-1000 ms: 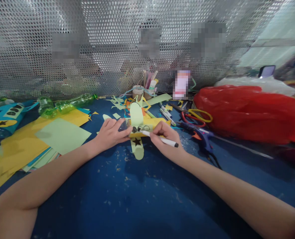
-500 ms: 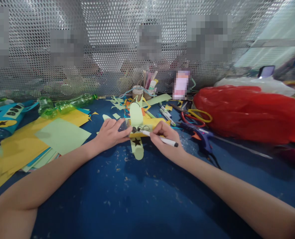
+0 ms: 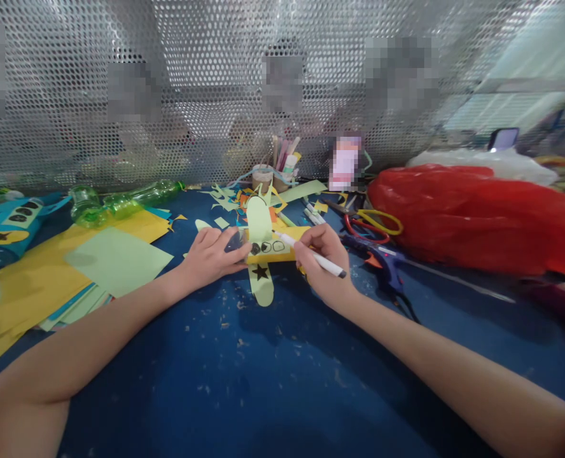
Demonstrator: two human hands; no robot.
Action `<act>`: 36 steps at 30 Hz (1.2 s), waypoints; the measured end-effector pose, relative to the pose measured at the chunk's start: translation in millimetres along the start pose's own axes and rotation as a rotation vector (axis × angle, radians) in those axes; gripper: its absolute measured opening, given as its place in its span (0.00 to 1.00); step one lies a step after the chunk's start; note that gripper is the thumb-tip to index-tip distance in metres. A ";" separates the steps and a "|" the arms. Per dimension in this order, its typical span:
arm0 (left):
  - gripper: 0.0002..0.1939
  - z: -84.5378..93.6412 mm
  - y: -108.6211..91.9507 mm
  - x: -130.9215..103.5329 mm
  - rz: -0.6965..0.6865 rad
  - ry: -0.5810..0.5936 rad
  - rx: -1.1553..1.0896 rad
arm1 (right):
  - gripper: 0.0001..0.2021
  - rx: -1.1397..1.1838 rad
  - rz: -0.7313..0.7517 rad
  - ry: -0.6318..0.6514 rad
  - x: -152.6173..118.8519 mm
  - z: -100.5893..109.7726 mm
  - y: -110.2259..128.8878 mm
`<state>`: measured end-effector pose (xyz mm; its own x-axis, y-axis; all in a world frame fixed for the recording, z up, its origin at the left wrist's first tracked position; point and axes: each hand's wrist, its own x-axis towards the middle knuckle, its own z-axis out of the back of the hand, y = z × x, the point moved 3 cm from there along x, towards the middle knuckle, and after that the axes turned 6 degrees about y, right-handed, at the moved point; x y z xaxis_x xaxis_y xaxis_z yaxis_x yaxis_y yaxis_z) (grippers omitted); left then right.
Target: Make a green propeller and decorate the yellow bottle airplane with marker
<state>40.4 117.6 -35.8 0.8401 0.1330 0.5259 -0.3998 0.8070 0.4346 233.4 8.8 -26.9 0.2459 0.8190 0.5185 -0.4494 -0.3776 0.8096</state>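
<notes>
A yellow paper-wrapped plane point(image 3: 287, 254) with pale green wings lies on the blue table point(image 3: 206, 381). Its lower wing point(image 3: 262, 289) bears a black star, and a pale strip on the body shows round black shapes, some filled in. My left hand point(image 3: 212, 256) holds the clear bottle end of the plane, fingers bent over it. Between the fingertips of my right hand point(image 3: 324, 259) is a white marker point(image 3: 323, 262) with a dark end. Its tip is just above the strip, near the upper wing point(image 3: 259, 219).
Yellow and green paper sheets point(image 3: 118, 261), green bottles point(image 3: 144, 196) and a blue plane point(image 3: 18, 219) are at left. Paper scraps and a stick cup point(image 3: 263, 176) stand behind. Scissors point(image 3: 366, 228), a glue gun point(image 3: 390, 270) and a red bag point(image 3: 468, 219) are at right.
The marker tip has lifted off the round shapes and moved up and slightly right with my right hand. One middle shape shows more black. My left hand stays in place.
</notes>
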 end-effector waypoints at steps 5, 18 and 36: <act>0.17 1.5 -0.6 0.4 -0.008 -0.036 0.033 | 0.05 -0.003 0.073 0.026 -6.0 -0.4 -1.7; 0.17 -0.6 0.1 0.2 -0.009 0.006 0.005 | 0.07 -0.191 0.093 0.076 -13.7 3.3 -8.0; 0.17 -1.5 0.4 -0.5 0.005 0.015 -0.017 | 0.08 -0.224 0.066 0.067 -11.4 2.9 -5.9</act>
<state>40.4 118.8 -37.0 0.8435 0.1456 0.5170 -0.3979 0.8160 0.4193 235.7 0.5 -36.9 0.1560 0.8254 0.5426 -0.6433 -0.3319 0.6899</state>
